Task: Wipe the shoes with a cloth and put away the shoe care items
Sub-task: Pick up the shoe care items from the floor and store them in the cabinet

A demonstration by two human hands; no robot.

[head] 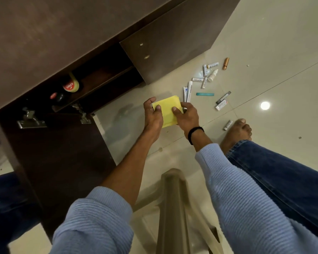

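Yellow cloth [167, 109], folded, is gripped by your left hand [153, 117] and right hand [186, 118] — polish tins [71, 86] already shelved at ten o'clock, so probably only stowing it remains.

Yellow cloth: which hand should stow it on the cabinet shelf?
Left, likely. Left hand and right hand both pinch the yellow cloth, but the left sits toward the open shelf holding the Kiwi polish tin.

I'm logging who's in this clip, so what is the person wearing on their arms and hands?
Light blue ribbed knit sleeves: the left sleeve ends high on the forearm, the right sleeve near the wrist. A black band circles the right wrist. The left hand and right hand are ungloved.
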